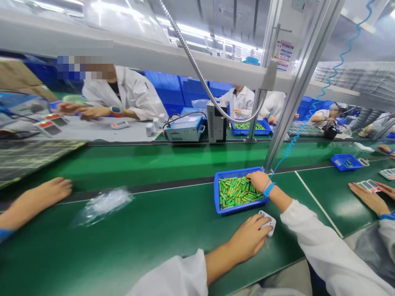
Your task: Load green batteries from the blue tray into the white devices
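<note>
The left grip (251,235) lies over a white device (273,222) on the green surface (166,234), its fingers bent across the casing and holding it; they cover much of the device, so any marking there is hidden. The right grip (259,181) reaches over the far right corner of a blue tray (240,209), fingers curled down at the green batteries (236,192) heaped inside. Whether it pinches one cannot be told, and no lettering on the batteries is readable.

Around the right wrist is a blue wristband (269,189). Left of the tray, well apart, lies a crumpled clear plastic bag (108,204), blurred. Beyond it a co-worker's hand (45,198) enters, its arm cut off by the left edge. At the right edge, another co-worker's hand (367,199) touches a pale device (368,186), partly covered.

Across the line, a blue-fronted instrument (185,129) shows panel details too small to read. High up, a poster (284,54) carries red and dark printing, also illegible.
</note>
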`<state>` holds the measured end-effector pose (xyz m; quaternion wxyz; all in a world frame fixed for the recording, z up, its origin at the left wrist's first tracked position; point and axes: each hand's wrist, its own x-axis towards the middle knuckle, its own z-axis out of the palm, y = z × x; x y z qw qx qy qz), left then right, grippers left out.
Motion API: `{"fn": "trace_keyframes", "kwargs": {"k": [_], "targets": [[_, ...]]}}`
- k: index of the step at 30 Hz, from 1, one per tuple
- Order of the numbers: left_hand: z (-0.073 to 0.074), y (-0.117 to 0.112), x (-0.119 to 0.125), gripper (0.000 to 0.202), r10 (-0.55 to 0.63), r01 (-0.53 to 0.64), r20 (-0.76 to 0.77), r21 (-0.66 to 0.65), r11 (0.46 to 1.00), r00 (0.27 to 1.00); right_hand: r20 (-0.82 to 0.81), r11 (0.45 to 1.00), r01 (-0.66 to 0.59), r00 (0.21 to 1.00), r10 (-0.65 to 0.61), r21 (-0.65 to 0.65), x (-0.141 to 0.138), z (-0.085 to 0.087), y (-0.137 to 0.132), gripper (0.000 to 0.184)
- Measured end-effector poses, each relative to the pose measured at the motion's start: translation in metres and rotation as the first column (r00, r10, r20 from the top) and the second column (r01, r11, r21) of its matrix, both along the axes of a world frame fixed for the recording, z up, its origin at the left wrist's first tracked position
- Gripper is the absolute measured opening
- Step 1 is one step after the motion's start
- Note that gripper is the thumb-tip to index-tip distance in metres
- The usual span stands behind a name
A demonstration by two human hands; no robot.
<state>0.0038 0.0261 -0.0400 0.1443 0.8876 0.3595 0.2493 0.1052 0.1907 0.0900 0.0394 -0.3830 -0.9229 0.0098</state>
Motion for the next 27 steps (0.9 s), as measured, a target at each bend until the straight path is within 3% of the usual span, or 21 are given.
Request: {"fn": "trace_keyframes", "kwargs": {"k": [7, 10, 12, 15, 18, 21, 24, 27], "targets": [[0.01, -0.017, -0.026, 0.034, -0.062, 0.066, 0.118, -0.034, 0.997, 0.991, 0.13, 0.997, 0.019, 0.991, -0.009, -0.076, -0.022, -0.018, 0.021, 0.036], [0.018, -0.017, -0.026, 0.033, -0.13, 0.136, 0.106, -0.051, 0.989, 0.986, 0.114, 0.995, 0.039, 0.993, -0.028, -0.096, -0.022, -0.014, 0.025, 0.019], [0.022, -0.017, -0.025, 0.031, -0.173, 0.176, 0.067, -0.049, 0.983, 0.983, 0.083, 0.994, 0.047, 0.996, -0.039, -0.1, -0.015, -0.006, 0.023, 0.023], [0.024, -0.015, -0.025, 0.044, -0.244, 0.244, 0.002, -0.038, 0.969, 0.97, -0.198, 0.996, 0.028, 0.979, -0.045, -0.089, 0.015, 0.009, 0.006, 0.025], [0.024, -0.014, -0.026, 0.057, -0.248, 0.247, -0.021, -0.029, 0.969, 0.969, -0.597, 0.99, 0.004, 0.797, -0.089, -0.142, 0.063, 0.013, -0.031, 0.028], [0.023, -0.016, -0.025, 0.048, -0.106, 0.106, 0.007, -0.046, 0.993, 0.994, -0.697, 0.95, 0.031, 0.672, -0.249, -0.31, 0.11, -0.004, -0.075, 0.032], [0.023, -0.018, -0.02, 0.044, 0.072, -0.069, 0.034, -0.095, 0.993, 0.997, -0.649, 0.881, 0.048, 0.657, -0.383, -0.471, 0.138, -0.036, -0.105, 0.026], [0.021, -0.018, -0.015, 0.047, 0.128, -0.123, 0.029, -0.117, 0.985, 0.991, -0.601, 0.832, 0.05, 0.668, -0.439, -0.552, 0.144, -0.063, -0.116, 0.021]]}}
